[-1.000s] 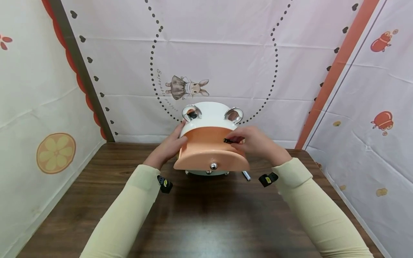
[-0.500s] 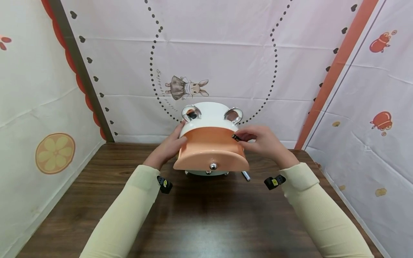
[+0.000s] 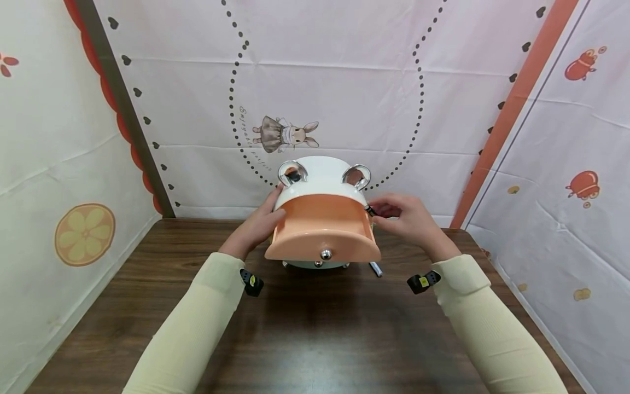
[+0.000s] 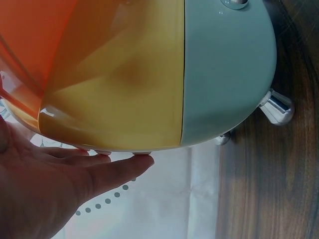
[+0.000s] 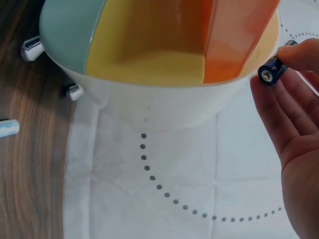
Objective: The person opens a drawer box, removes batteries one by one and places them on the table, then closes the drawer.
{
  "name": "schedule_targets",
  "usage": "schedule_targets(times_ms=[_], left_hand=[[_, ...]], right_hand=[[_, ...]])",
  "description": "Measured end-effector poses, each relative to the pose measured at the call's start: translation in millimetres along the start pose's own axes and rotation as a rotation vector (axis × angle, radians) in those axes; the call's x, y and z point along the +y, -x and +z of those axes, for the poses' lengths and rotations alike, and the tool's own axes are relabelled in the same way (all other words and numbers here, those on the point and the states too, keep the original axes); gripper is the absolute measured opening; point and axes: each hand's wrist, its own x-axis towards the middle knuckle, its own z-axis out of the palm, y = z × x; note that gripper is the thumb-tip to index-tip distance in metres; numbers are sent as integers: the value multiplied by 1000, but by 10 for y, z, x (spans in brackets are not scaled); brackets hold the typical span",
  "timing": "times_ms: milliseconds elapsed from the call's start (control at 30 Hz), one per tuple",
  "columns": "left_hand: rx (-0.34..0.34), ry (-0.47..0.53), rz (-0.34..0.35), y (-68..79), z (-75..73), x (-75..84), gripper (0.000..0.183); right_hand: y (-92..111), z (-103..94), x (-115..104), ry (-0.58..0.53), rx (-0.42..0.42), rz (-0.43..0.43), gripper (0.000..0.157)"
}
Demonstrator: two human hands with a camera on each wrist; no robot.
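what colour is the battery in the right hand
The battery is dark blue with a silvery end, seen best in the right wrist view.

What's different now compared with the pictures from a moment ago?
The right hand has moved to the right, carrying the small dark battery from over the open orange drawer to its right edge. Nothing was newly picked up or let go. The left hand stayed against the side of the cabinet, the drawer stayed open, and the pale cylinder stayed on the table.
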Motion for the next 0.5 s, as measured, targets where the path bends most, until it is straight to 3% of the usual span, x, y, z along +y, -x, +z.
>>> schedule_targets(times_ms=[267, 400, 500], left_hand=[[37, -39, 37, -123, 18, -199, 69], [29, -39, 29, -119, 14, -198, 69], [17, -25, 8, -62, 4, -107, 69]], right_hand=[[63, 84, 388, 35, 43, 27, 29], [93, 117, 451, 44, 52, 59, 28], [117, 138, 477, 47, 60, 79, 28]])
